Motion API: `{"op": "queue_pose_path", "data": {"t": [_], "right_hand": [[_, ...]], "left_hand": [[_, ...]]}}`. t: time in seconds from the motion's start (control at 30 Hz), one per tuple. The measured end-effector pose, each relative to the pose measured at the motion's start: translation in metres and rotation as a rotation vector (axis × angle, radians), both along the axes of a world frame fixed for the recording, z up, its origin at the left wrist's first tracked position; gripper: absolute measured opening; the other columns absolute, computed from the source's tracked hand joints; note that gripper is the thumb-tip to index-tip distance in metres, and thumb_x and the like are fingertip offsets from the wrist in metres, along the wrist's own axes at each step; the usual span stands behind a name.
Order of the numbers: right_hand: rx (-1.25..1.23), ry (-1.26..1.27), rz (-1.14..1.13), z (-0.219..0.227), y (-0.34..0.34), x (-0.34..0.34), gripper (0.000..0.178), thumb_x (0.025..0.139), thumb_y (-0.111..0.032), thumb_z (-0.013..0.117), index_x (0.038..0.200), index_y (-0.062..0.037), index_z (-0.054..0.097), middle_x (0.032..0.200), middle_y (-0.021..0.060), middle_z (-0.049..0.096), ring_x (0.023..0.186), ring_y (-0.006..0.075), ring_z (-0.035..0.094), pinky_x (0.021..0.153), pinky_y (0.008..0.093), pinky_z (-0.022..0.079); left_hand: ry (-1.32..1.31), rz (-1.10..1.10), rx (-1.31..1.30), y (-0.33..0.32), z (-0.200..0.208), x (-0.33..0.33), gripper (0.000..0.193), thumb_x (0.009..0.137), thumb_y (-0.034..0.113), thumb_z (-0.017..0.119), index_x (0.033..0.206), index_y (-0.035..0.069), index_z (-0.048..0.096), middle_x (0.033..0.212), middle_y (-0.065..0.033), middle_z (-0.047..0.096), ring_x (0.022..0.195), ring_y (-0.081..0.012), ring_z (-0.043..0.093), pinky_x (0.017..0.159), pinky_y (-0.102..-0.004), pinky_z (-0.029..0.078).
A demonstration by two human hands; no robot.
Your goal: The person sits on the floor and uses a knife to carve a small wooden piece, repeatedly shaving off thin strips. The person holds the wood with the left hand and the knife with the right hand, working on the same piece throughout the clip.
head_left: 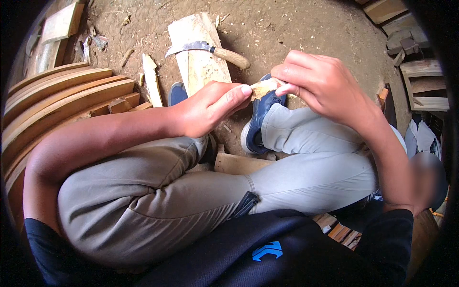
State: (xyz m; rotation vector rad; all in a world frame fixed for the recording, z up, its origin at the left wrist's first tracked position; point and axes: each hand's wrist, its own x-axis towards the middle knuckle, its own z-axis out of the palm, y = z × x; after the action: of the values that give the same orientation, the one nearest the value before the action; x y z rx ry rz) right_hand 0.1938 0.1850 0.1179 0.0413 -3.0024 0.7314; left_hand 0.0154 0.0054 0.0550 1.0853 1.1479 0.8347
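Observation:
Between my two hands is a small, rough piece of pale yellow wood (264,89), held above my blue shoe. My left hand (213,106) pinches its left end, the thumb lying along the top. At the other end, the fingers and thumb of my right hand (319,81) are closed on it, with the fingers curled. Beyond my hands, a sickle-like knife (229,56) with a curved blade and wooden handle lies across a flat wooden board (203,71). The blade points left and the handle right.
Stacked wooden planks (71,105) fill the left side. A split wood sliver (151,79) lies beside the board on the dirt floor (296,24), among scattered chips. More wooden pieces (423,81) stand at the far right. Another person (428,184) is close by my right arm.

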Motion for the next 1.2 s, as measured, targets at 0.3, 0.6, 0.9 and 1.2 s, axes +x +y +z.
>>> {"op": "queue_pose_path", "data": {"t": [0.3,0.6,0.9,1.2], "right_hand": [[-0.05,0.003,0.043,-0.003,-0.009,0.003,0.025,0.09,-0.031,0.063,0.082,-0.0087,0.057,0.075,0.009,0.056,0.067,0.0289,0.063,0.056,0.0406,0.049],[-0.174,-0.005,-0.045,-0.017,-0.015,0.004,0.042,0.09,-0.039,0.064,0.063,-0.0082,0.057,0.058,0.0124,0.055,0.054,0.0327,0.059,0.05,0.0436,0.045],[-0.606,-0.27,-0.101,-0.01,-0.034,0.002,0.044,0.102,-0.029,0.045,0.077,0.0025,0.062,0.065,0.0243,0.056,0.059,0.0409,0.056,0.055,0.0454,0.042],[-0.873,-0.427,-0.255,-0.015,-0.047,0.007,0.052,0.106,-0.031,0.037,0.073,0.0055,0.054,0.056,0.0208,0.046,0.051,0.026,0.042,0.054,0.041,0.039]], "left_hand": [[-0.208,-0.113,-0.27,0.003,0.015,0.001,0.054,0.105,0.042,0.029,0.071,0.005,0.046,0.061,0.0025,0.039,0.057,-0.0115,0.033,0.054,-0.032,0.03],[0.336,-0.069,0.178,0.009,0.011,0.011,0.04,0.09,0.04,0.059,0.081,0.001,0.058,0.061,-0.0155,0.059,0.06,-0.0269,0.063,0.058,-0.0388,0.049],[0.196,-0.176,0.029,0.0,-0.002,0.007,0.028,0.084,0.022,0.065,0.084,-0.006,0.066,0.065,-0.0168,0.064,0.06,-0.0213,0.063,0.06,-0.0377,0.05],[0.064,-0.239,-0.036,-0.009,-0.011,0.006,0.033,0.088,0.027,0.066,0.083,-0.006,0.066,0.064,-0.0128,0.063,0.061,-0.0179,0.06,0.059,-0.0359,0.047]]}}
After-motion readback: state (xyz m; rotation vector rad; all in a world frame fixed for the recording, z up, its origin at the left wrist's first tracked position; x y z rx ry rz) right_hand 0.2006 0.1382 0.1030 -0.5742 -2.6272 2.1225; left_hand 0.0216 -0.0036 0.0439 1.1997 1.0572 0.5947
